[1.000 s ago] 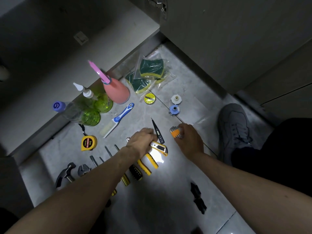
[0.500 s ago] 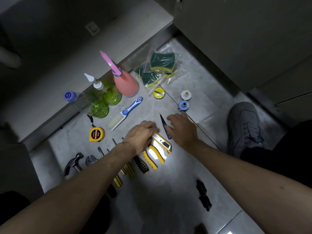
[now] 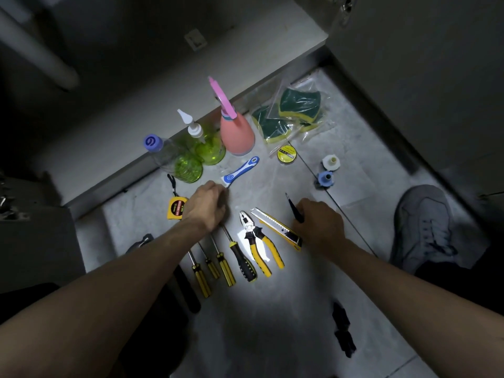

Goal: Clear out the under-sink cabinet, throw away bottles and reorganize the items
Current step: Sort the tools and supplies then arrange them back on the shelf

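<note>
While sponges [image 3: 296,111] fill a plastic bag [image 3: 313,88], bottles [image 3: 188,162] stand beside.

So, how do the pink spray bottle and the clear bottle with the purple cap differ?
The pink spray bottle is opaque and pear-shaped with a long pink nozzle; the clear bottle is see-through with a green base and a flat purple cap. The pink spray bottle stands nearer the sponge packs; the clear bottle stands furthest left. Both stand on the floor by the cabinet.

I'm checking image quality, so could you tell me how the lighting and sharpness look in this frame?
Head view: a bright pool of light falls on the floor below the pliers; corners and cabinet interior sit in deep shadow; the pipe at upper left is blurred; wide-angle bending shows at the edges.
</note>
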### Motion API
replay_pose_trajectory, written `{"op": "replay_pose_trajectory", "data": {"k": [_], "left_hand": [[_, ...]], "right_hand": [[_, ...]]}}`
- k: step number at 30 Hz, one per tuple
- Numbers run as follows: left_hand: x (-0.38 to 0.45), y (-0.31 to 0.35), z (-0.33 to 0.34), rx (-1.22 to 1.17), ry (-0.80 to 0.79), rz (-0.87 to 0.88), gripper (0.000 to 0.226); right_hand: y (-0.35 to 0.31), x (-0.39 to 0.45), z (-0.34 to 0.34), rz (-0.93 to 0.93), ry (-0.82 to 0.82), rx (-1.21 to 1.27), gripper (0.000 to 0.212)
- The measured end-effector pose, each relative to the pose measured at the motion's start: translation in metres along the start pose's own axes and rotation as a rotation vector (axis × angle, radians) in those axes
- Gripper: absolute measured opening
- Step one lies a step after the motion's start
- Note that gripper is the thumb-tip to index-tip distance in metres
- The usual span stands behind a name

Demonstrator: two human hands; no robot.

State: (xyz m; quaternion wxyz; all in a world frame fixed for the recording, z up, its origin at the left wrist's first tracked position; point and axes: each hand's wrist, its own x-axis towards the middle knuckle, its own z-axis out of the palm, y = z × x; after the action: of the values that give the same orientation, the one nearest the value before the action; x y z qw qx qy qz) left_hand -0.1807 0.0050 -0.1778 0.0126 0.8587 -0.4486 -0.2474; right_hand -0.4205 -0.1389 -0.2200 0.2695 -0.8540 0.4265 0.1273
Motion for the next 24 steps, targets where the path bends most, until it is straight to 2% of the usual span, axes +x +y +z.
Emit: {"op": "replay_pose_trajectory", "data": {"k": [7,11,13,15,17,19,24], "left_hand": [[0.006,-0.006,0.002,-0.172,0.192,-0.009,0.015],[-0.016,-0.027,0.005,-0.278,0.384,-0.265,0.019],[-0.026,-0.044,0.008,-0.273,0.428,-0.428,0.028],[-0.031,-0.059,0.012,-0.283,0.397,-0.55,0.046],[-0.033,-0.071,0.018,-0.302,0.302,-0.606,0.061],[-0.031,-0.078,0.026,-0.333,0.236,-0.629,0.064],[-0.013,-0.076,0.032,-0.487,0.281,-0.742,0.069]], "right_hand": [[-0.017,0.032,-0.02,-0.01,0.146,0.126,0.019],[-0.039,0.073,-0.036,-0.103,0.263,0.134,0.043],[-0.046,0.092,-0.038,-0.079,0.28,0.105,0.051],[-0.049,0.107,-0.036,-0.042,0.264,0.064,0.054],[-0.047,0.118,-0.031,-0.035,0.227,0.004,0.052],[-0.044,0.122,-0.026,-0.039,0.22,-0.01,0.045],[-0.047,0.108,-0.031,-0.031,0.265,0.081,0.037]]}}
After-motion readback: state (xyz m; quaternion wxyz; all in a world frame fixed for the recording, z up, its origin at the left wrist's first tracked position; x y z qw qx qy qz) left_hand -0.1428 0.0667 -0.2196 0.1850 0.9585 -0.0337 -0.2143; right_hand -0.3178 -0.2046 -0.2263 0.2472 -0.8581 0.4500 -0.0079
